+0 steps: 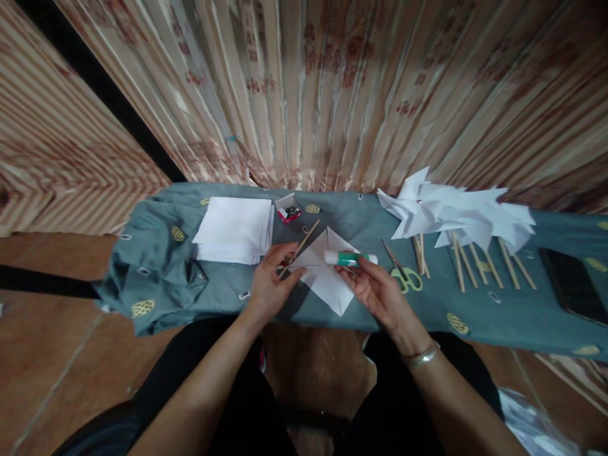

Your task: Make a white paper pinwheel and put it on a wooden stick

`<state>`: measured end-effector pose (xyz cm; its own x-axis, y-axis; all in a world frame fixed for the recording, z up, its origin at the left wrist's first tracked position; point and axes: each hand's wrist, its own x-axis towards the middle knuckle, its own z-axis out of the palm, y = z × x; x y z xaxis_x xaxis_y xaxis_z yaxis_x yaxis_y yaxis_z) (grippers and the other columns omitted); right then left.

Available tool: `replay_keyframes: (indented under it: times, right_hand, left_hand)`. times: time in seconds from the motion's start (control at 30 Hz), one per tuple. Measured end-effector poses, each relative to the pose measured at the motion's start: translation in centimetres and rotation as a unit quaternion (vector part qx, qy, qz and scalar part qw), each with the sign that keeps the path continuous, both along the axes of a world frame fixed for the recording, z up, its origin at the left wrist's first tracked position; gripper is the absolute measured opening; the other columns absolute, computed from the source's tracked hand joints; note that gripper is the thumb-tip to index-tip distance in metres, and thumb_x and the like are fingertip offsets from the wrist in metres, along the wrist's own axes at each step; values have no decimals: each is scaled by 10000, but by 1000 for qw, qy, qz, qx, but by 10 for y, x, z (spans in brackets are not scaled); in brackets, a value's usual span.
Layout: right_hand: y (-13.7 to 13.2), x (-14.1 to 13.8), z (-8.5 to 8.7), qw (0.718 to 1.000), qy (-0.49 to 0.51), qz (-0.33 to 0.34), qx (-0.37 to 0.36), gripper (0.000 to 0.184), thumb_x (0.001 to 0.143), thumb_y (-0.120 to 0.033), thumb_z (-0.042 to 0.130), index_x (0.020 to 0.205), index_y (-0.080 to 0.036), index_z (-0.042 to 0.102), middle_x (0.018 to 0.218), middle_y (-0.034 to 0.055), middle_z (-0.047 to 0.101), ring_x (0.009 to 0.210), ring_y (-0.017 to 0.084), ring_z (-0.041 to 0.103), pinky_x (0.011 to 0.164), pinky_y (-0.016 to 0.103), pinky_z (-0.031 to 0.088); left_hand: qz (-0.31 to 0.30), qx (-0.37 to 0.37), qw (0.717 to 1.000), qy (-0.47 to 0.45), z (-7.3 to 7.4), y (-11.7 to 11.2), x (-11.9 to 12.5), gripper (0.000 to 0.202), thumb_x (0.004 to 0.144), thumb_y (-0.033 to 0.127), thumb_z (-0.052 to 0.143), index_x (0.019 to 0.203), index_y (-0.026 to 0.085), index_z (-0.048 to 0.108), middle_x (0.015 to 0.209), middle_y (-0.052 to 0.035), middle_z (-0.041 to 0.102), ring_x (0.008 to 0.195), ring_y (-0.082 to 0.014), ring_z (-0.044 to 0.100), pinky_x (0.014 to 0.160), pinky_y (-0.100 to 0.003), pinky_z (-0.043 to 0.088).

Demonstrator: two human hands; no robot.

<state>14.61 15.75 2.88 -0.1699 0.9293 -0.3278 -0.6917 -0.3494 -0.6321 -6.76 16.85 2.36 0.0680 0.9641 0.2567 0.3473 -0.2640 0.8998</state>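
My left hand (273,282) is closed around a thin wooden stick (308,234), which slants up and to the right from the fingers. In my right hand (377,291) is a glue stick (349,258) with a green and white barrel, lying sideways with its white end pointing left. Beneath both hands a square sheet of white paper (327,288) rests cornerwise on the cloth, with lines running in from its corners. Whether those lines are cuts or folds I cannot tell.
A stack of white paper (232,228) and a small red box of metal pins (288,209) are at the left. To the right are scissors (403,269) with green handles, several paper pinwheels (456,212) on wooden sticks, and a black phone (572,285). A grey-green cloth (313,322) covers the table.
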Motion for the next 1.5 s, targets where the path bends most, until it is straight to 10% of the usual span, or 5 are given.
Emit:
replay_keyframes:
  times: [0.37,0.7,1.5]
  right_hand:
    - [-5,2,-1,998,-65,19,18,243,648,-266,810,855,-184,713,830,41,765,809,182,733,752,227,604]
    - [-12,-13,5,995,-94,34,15,270,595,-266,843,823,-203,713,836,11,760,787,183,733,720,240,601]
    - [-10,-17,1,985,-167,32,29,315,565,-251,852,849,-209,721,820,-18,733,732,102,671,721,213,538]
  left_hand:
    - [22,11,974,224,-22,10,-34,399,722,151,659,1118,172,610,1111,-99,672,1069,-266,600,950,-460,479]
    - [-4,41,992,119,-3,1,-16,269,812,184,573,1064,176,667,1095,-86,629,946,-175,643,825,-299,540]
    - [-53,129,973,183,8,-10,-6,232,798,159,634,1029,178,649,994,-77,693,933,-207,622,822,-366,515]
